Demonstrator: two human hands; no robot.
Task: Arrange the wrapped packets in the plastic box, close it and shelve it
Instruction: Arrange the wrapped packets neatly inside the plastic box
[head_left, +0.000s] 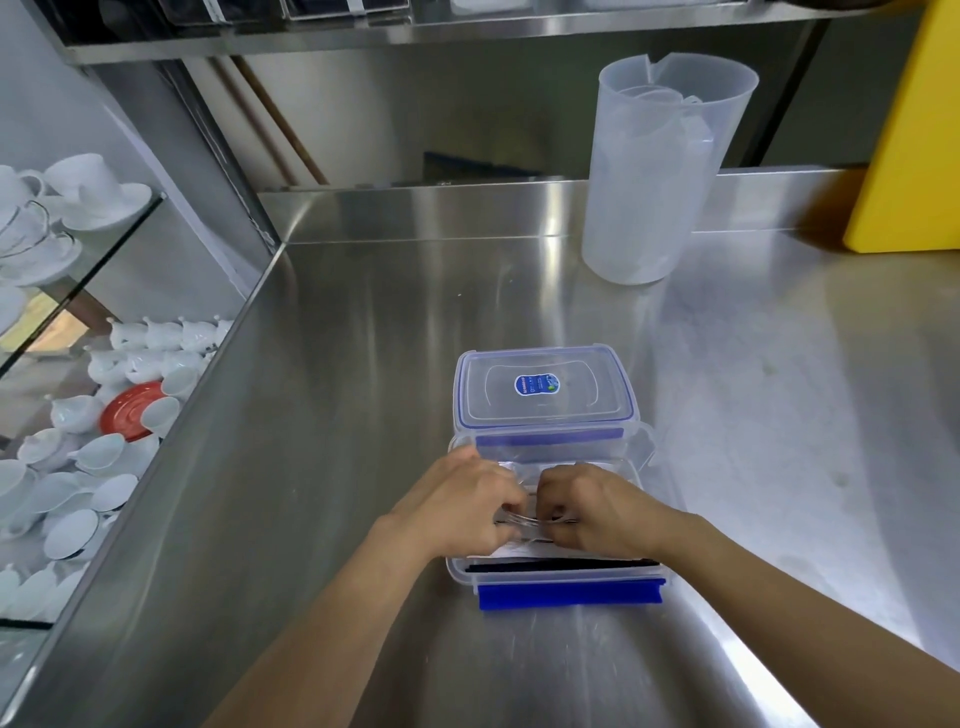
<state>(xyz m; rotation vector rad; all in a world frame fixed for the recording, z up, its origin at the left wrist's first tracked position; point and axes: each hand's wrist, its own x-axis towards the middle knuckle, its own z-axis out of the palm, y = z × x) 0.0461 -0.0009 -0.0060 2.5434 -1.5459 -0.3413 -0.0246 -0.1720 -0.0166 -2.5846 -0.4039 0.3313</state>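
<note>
Plastic box (644, 569): open, on the steel counter (363, 364), nearer the viewer than the translucent jug (660, 171).
Lid (543, 387): flat just behind the box.
Left hand (457, 501): inside the box, fingers curled around clear wrapped packets (530, 519).
Right hand (597, 512): inside the box, pinching the same packets.

hands (530, 506) hide packets (530, 521) | box (550, 574) contents blurred

Head camera looks steeply down, close over counter (363, 415).
</note>
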